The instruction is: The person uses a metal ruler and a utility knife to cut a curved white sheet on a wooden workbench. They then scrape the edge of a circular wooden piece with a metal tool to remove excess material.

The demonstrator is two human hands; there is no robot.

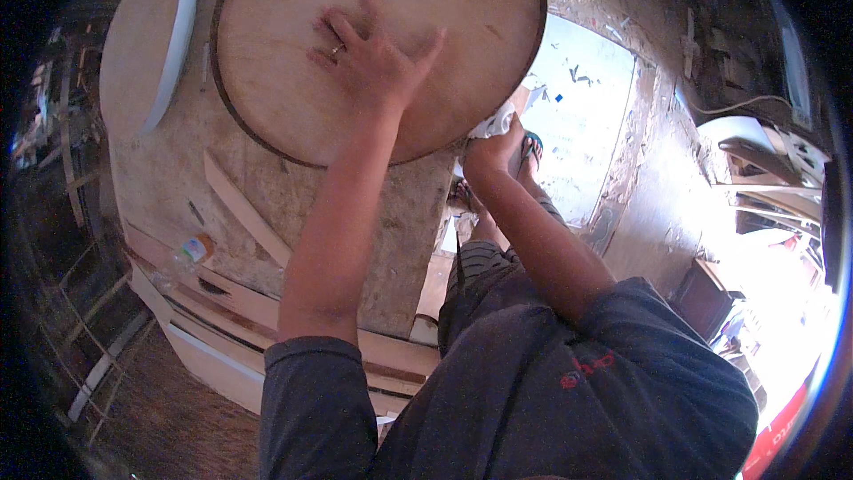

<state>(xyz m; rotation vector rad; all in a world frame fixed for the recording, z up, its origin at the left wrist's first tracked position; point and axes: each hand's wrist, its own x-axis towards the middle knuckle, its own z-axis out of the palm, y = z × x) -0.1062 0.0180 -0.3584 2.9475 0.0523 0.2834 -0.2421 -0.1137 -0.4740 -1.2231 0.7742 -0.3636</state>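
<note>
A large round wooden panel (480, 0) with a dark edge lies on the workbench (391, 240). My left hand (378, 58) rests on or just over its upper face, fingers spread and slightly blurred, a ring on one finger. At the panel's near right edge, my right hand (498, 151) is closed on a crumpled white cloth (495, 123), which may be paper. The cloth is against the panel's rim. The fingers of my right hand are partly hidden.
Another round panel (142, 44) with a white edge stands at the far left. A wooden strip (244, 209) and a clear plastic bottle (193, 249) lie on the bench. Long boards (222, 307) run along its near side. A pale sheet (582, 124) covers floor at right, beside my feet.
</note>
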